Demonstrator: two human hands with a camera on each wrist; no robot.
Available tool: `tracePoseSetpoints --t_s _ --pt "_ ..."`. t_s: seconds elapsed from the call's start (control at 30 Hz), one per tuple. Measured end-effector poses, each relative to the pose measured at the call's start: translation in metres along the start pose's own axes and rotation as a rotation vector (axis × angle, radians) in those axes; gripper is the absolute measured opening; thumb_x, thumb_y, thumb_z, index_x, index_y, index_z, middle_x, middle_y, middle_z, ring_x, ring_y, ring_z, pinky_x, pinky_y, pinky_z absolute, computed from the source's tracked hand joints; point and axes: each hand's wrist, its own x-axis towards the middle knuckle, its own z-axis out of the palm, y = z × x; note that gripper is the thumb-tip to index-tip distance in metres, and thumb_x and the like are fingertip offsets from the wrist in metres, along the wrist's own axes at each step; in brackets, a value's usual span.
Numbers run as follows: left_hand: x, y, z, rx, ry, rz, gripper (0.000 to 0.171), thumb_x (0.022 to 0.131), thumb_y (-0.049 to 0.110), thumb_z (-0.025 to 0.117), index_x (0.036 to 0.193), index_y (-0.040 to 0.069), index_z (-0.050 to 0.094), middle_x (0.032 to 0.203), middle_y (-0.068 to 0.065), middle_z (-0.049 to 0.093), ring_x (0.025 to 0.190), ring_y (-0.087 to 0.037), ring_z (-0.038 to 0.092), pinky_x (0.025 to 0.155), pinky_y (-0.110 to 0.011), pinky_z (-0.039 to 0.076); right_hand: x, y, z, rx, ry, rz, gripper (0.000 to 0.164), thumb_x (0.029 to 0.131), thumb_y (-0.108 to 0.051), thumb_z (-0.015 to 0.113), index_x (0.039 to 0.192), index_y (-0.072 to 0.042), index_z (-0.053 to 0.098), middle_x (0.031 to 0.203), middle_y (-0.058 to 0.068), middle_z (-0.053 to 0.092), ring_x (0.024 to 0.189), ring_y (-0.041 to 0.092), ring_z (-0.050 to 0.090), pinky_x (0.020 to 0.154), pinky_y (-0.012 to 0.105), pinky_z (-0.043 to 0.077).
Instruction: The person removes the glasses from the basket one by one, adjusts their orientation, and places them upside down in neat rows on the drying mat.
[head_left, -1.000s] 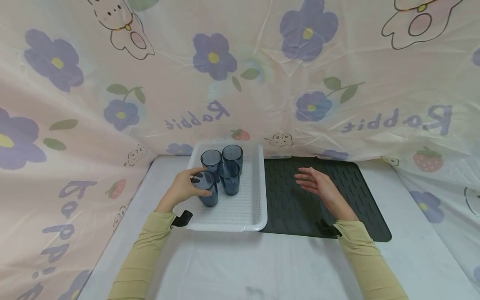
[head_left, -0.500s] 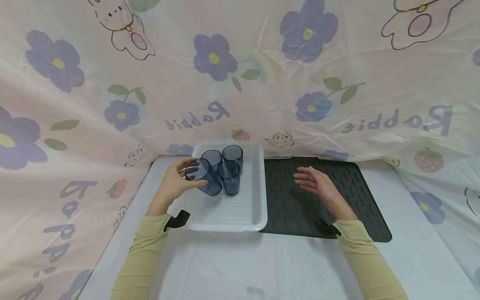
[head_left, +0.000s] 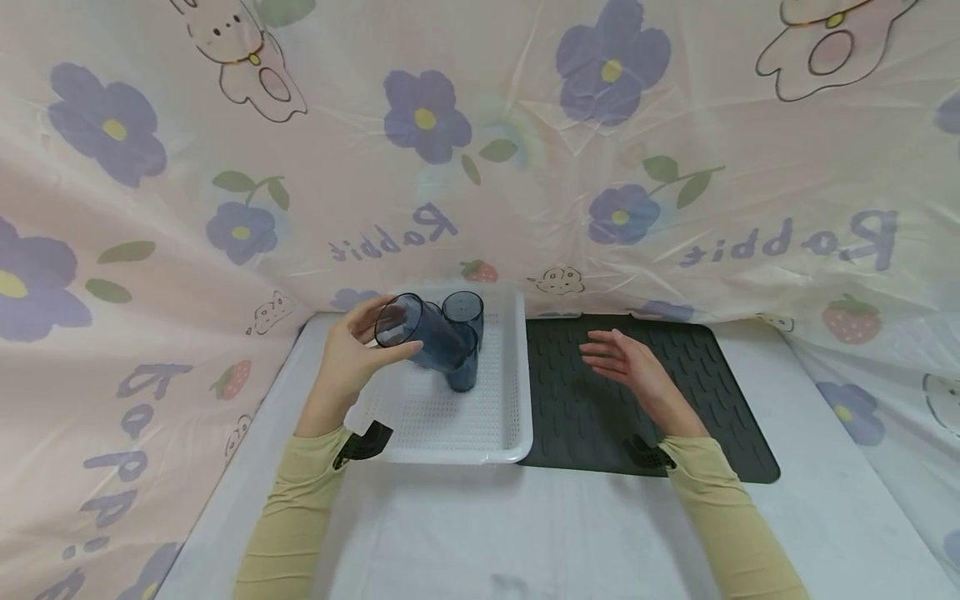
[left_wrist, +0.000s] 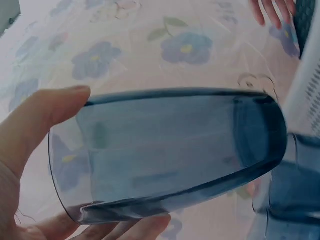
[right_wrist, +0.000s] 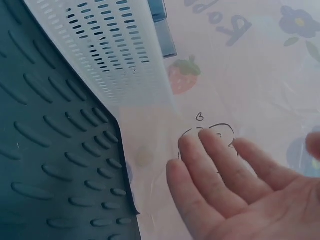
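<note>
Blue tumbler, likely light, stiff, slick and breakable, best held round its wall, tilts over the white basket, the left hand curled about its rim end, as the right hand, fingers outstretched, hovers right of the basket.

Before me hangs a pale pink, wrinkled sheet, extending along my left and right sides. Printed upon it: large purple flowers with yellow centres; red strawberries with green tops; mirror-reversed purple "Rabbit" lettering; black-outlined cloud faces; and, at my upper left, a pale rabbit figure with a yellow collar pendant. Below, a white table surface bears a faint grey mark nearest me.
</note>
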Motion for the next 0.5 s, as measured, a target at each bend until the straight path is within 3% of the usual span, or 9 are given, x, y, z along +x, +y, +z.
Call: tracePoseSetpoints --t_s 0.23,0.5 --pt "0.004 0.005 0.022 -0.106 0.039 0.021 0.073 0.072 0.002 0.083 0.136 0.010 0.051 0.127 -0.013 0.056 0.115 -0.027 0.056 0.087 -0.028 0.053 0.001 -0.003 0.006 0.058 -0.048 -0.025 0.067 0.101 -0.053 0.031 0.144 -0.002 0.036 0.139 0.022 0.047 0.127 0.037 0.045 0.108 0.052 0.033" --pt "0.005 0.005 0.050 -0.211 0.041 0.049 0.067 0.075 -0.002 0.080 0.134 0.007 0.051 0.126 -0.015 0.056 0.112 -0.027 0.057 0.090 -0.033 0.052 0.002 -0.006 0.015 0.099 -0.090 -0.039 0.066 0.101 -0.053 0.032 0.145 -0.003 0.036 0.141 0.022 0.044 0.128 0.037 0.043 0.110 0.052 0.029"
